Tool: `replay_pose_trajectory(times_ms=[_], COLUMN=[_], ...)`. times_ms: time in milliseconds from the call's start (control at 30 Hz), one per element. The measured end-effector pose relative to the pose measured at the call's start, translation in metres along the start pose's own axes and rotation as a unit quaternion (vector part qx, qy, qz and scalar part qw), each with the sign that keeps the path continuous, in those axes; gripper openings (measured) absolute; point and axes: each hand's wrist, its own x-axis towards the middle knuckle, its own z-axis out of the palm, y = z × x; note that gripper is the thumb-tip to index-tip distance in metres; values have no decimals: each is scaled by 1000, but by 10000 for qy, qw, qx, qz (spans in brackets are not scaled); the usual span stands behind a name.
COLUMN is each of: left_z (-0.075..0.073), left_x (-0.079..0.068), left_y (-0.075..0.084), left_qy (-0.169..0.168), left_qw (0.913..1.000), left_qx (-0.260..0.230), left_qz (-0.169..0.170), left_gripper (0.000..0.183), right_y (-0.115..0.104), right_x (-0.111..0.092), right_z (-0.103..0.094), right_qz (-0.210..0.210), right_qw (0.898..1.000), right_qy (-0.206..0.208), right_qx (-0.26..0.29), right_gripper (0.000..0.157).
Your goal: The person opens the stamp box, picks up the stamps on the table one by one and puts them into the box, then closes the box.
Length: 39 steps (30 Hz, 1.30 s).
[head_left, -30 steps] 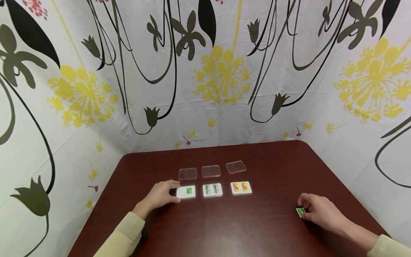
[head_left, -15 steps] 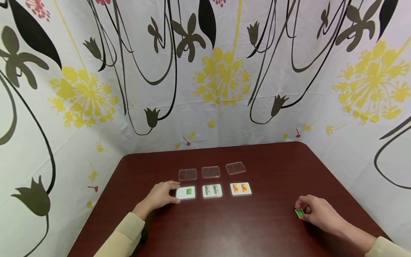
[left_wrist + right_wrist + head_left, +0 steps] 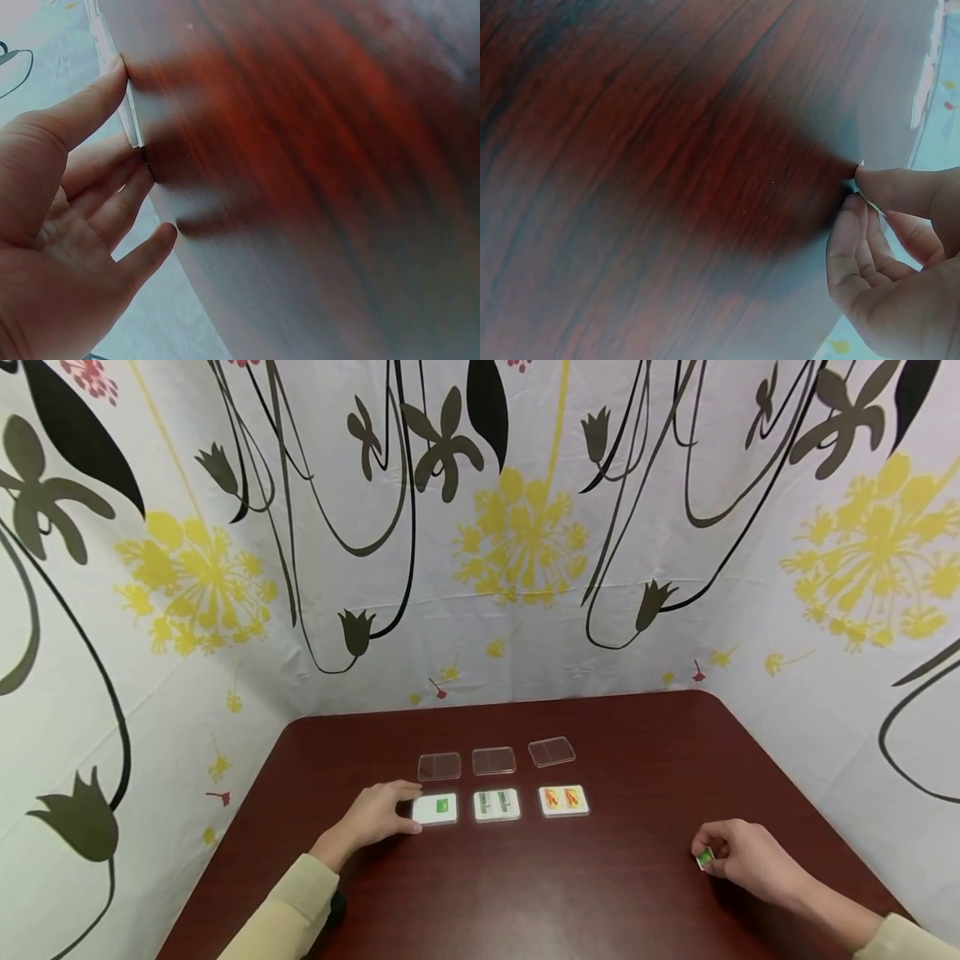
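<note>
My left hand (image 3: 377,814) holds the left end of a thin clear plastic case (image 3: 423,810), thumb at the near side and fingers at the far side. The case lies flat, its white inside showing one small green picture (image 3: 442,806) on the right half. At the right of the table, my right hand (image 3: 750,860) pinches a small green card with a white border (image 3: 704,858) between thumb and fingers, low over the tabletop. From the right wrist view, the card (image 3: 874,205) shows only as a thin edge; whether it touches the table I cannot tell.
To the right lie a case with two grey-green pictures (image 3: 497,805) and a case with two orange pictures (image 3: 564,801). Behind the row are three clear lids (image 3: 439,766), the rightmost slightly turned. The dark red table (image 3: 570,893) meets patterned curtains (image 3: 510,643) at the back and sides.
My right hand has shifted slightly toward me, and the green card in it has tilted a little. My left hand and the cases stay where they were.
</note>
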Motion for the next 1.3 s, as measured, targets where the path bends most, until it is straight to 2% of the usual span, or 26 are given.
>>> replay_pose_trajectory(times_ms=[200, 400, 633, 800, 933, 1067, 1300], left_z=[0, 1, 0, 0, -1, -1, 0], left_x=[0, 0, 0, 1, 0, 1, 1], left_y=[-1, -3, -5, -5, -4, -4, -5], left_qy=[-2, -16, -20, -3, 1, 0, -32], left_qw=[10000, 10000, 10000, 10000, 10000, 10000, 10000], left_qx=[12, -23, -3, 28, 8, 7, 50], left_qz=[6, 34, 31, 91, 79, 54, 11], left_gripper=[62, 62, 61, 62, 62, 62, 62], right_y=[0, 0, -14, -25, -35, -46, -69], right_x=[0, 1, 13, 19, 27, 37, 57], right_z=[0, -2, -9, -8, -6, -4, 4], right_qz=[29, 333, 480, 472, 402, 139, -136], right_qw=[9999, 9990, 9978, 9971, 9975, 9971, 9946], right_qy=[113, -78, 109, 223, 420, 698, 704], right_qx=[23, 277, 451, 553, 413, 277, 748], right_gripper=[24, 18, 9, 11, 11, 8, 10])
